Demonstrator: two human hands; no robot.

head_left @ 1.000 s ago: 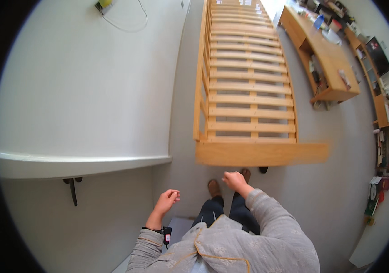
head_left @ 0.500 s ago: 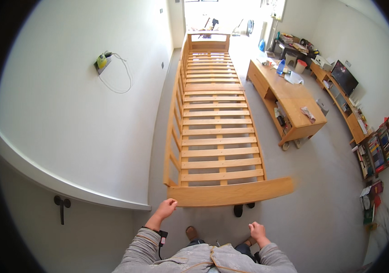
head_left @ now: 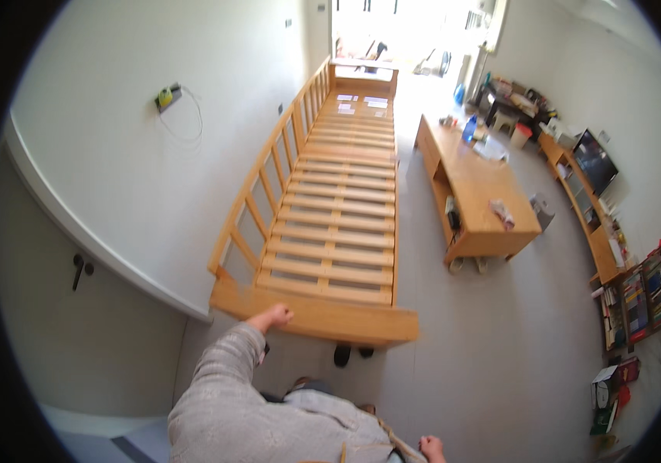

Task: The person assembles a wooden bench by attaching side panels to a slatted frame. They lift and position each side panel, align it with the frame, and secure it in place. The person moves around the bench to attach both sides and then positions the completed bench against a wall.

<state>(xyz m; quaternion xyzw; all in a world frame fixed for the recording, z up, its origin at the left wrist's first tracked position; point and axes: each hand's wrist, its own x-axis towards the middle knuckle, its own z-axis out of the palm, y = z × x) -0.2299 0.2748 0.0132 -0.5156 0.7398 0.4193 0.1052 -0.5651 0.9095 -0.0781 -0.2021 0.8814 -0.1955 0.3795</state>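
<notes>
At the far left, a grey door [head_left: 29, 231] runs out of view into the dark rim, its black handle [head_left: 78, 270] showing. On the white wall, the thin cord by a green plugged-in device [head_left: 165, 98] is faint. The person's left hand [head_left: 278, 314] appears in front of the end board [head_left: 346, 322] of a long slatted wooden frame [head_left: 346, 153], its fingers curled together; whether they touch the wood cannot be told. That board hides part of the dark shoes [head_left: 341, 355] underneath. The right hand [head_left: 431, 446] is cut by the lower edge, and how its fingers are set cannot be told. At the far end, glare washes out the room.

As for edges, the frame's railed back stands along the wall side, while its open long side faces a strip of bare floor [head_left: 462, 332] (narrower beside the counter [head_left: 493, 181], wider near the person). A crumpled cloth [head_left: 502, 214] lies near the counter's close end; bookshelves [head_left: 651, 297] bound the right.
</notes>
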